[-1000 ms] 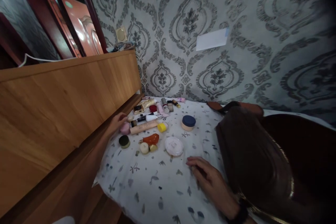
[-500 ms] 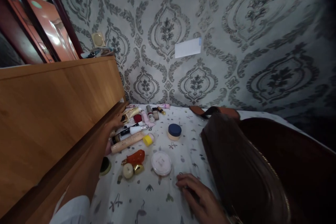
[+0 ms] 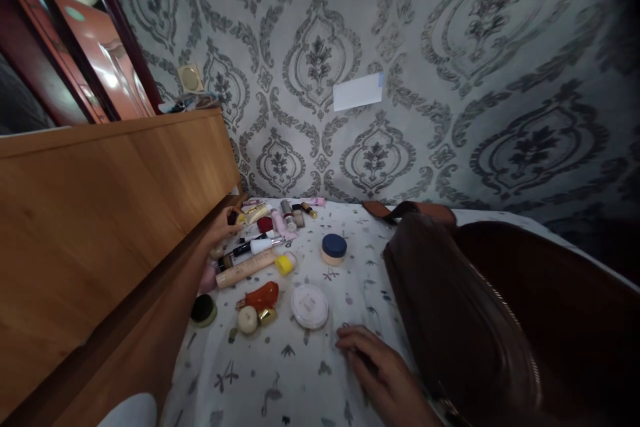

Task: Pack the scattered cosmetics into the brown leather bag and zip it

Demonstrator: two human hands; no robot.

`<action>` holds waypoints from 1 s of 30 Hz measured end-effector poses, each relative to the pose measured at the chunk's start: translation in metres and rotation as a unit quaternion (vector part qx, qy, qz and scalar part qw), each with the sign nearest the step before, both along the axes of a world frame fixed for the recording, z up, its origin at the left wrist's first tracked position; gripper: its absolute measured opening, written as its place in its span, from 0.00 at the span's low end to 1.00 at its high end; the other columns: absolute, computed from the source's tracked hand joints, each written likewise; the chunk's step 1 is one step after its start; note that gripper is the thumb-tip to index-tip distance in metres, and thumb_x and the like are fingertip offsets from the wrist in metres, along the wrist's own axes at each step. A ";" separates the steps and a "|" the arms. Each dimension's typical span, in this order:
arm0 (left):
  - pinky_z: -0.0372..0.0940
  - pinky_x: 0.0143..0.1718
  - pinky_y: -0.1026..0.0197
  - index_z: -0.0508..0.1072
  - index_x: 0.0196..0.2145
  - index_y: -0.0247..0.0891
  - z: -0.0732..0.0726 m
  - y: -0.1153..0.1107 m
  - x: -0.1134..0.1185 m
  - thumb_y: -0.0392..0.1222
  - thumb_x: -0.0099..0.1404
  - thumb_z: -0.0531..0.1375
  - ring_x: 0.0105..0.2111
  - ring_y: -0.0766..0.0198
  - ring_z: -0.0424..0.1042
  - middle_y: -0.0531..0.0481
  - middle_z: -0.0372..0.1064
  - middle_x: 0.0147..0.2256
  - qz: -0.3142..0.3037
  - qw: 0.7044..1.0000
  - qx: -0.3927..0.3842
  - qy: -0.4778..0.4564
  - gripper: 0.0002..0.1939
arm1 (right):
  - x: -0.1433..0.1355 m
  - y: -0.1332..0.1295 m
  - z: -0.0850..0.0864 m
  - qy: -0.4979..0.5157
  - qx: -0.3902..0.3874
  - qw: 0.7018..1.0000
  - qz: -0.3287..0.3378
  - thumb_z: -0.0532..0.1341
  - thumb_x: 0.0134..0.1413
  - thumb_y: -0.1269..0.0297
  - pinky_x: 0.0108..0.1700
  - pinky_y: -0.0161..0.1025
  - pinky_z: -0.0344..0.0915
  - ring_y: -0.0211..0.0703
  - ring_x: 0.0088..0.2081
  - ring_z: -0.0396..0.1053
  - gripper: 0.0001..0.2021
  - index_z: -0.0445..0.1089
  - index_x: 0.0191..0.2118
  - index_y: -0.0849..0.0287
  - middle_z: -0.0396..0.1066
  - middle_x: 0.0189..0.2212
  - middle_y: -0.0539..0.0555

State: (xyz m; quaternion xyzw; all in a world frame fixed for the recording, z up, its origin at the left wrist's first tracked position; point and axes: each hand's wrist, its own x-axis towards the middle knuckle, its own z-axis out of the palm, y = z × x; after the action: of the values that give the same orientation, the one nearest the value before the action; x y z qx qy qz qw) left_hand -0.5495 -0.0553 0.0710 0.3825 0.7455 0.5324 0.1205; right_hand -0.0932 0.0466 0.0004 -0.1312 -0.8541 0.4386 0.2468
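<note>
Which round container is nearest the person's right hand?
The flat white disc, just beyond the fingers of the right hand. The blue-lidded jar stands farther back; the cream pot and dark-lidded jar are farther left.

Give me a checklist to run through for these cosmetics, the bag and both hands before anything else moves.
1. Right hand unloaded: ok, no item shows in it, near the white round compact.
2. Left hand grip secure: cannot tell, its fingers are at a small dark item, but the hold is unclear.
3. Elbow room around the left hand: not ok, the pale gold tube and other items crowd close.
4. Navy-lidded jar upright with its lid on: ok.
5. Orange bottle standing: not ok, it lies on its side.
6. Jar and brown bag apart: ok, patterned cloth shows between them.
</note>
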 end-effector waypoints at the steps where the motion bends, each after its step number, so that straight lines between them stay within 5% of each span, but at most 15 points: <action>1: 0.68 0.48 0.50 0.69 0.49 0.39 0.002 -0.002 0.007 0.43 0.43 0.72 0.54 0.47 0.67 0.40 0.70 0.51 -0.005 1.000 0.013 -0.016 0.34 | 0.000 0.000 -0.001 0.000 0.012 1.000 0.009 0.52 0.64 0.60 0.50 0.45 0.72 0.51 0.48 0.75 0.15 0.76 0.39 0.56 0.76 0.47 0.64; 6: 0.71 0.47 0.48 0.67 0.55 0.39 0.010 -0.014 0.057 0.51 0.54 0.66 0.52 0.48 0.71 0.41 0.70 0.54 -0.074 0.988 0.071 -0.118 0.32 | 0.000 -0.008 -0.016 0.030 0.100 0.992 0.074 0.53 0.63 0.65 0.56 0.53 0.69 0.53 0.54 0.71 0.15 0.75 0.49 0.55 0.75 0.51 0.62; 11: 0.67 0.53 0.43 0.68 0.52 0.38 0.009 -0.020 0.123 0.55 0.61 0.61 0.55 0.46 0.69 0.42 0.73 0.51 -0.136 0.931 0.152 -0.302 0.26 | -0.005 -0.015 -0.031 0.019 0.205 0.973 0.101 0.55 0.62 0.65 0.63 0.60 0.60 0.57 0.65 0.58 0.21 0.69 0.60 0.50 0.65 0.62 0.58; 15: 0.68 0.50 0.42 0.67 0.55 0.38 0.010 -0.017 0.176 0.65 0.63 0.54 0.56 0.43 0.68 0.39 0.72 0.53 -0.156 0.914 0.151 -0.343 0.33 | -0.006 -0.020 -0.022 -0.036 0.226 0.968 0.100 0.55 0.61 0.66 0.65 0.63 0.55 0.58 0.68 0.52 0.21 0.69 0.59 0.51 0.56 0.67 0.57; 20: 0.69 0.44 0.50 0.67 0.57 0.33 0.013 -0.011 0.232 0.70 0.63 0.50 0.55 0.44 0.70 0.36 0.74 0.50 -0.224 0.869 0.154 -0.413 0.40 | -0.002 -0.025 -0.004 -0.043 0.209 0.973 0.093 0.55 0.62 0.68 0.66 0.60 0.54 0.56 0.68 0.53 0.20 0.70 0.58 0.54 0.59 0.66 0.58; 25: 0.69 0.40 0.54 0.70 0.55 0.34 0.005 -0.005 0.274 0.70 0.64 0.48 0.52 0.45 0.72 0.36 0.75 0.48 -0.255 0.851 0.138 -0.438 0.39 | 0.006 -0.022 0.008 0.049 0.073 0.995 0.051 0.52 0.66 0.62 0.62 0.55 0.63 0.53 0.59 0.67 0.17 0.71 0.54 0.58 0.71 0.56 0.63; 28: 0.69 0.44 0.49 0.72 0.55 0.37 -0.001 -0.003 0.292 0.69 0.62 0.54 0.51 0.43 0.72 0.38 0.75 0.49 -0.225 0.895 0.116 -0.367 0.36 | 0.011 -0.020 0.014 0.088 -0.109 0.990 0.016 0.54 0.65 0.51 0.54 0.51 0.69 0.51 0.52 0.72 0.19 0.70 0.53 0.56 0.74 0.51 0.62; 30: 0.67 0.48 0.47 0.72 0.56 0.42 -0.004 -0.004 0.305 0.64 0.60 0.60 0.52 0.43 0.70 0.41 0.73 0.51 -0.201 0.941 0.104 -0.253 0.33 | 0.012 -0.020 0.017 0.109 -0.270 0.956 0.025 0.56 0.61 0.43 0.48 0.48 0.73 0.51 0.49 0.74 0.25 0.69 0.54 0.56 0.74 0.51 0.62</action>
State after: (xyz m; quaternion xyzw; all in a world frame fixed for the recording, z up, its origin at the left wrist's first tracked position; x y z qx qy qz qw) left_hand -0.2443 -0.0596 0.0665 0.3876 0.5385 0.6507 0.3693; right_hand -0.0812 0.0261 0.0169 -0.1232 -0.6745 0.6707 0.2828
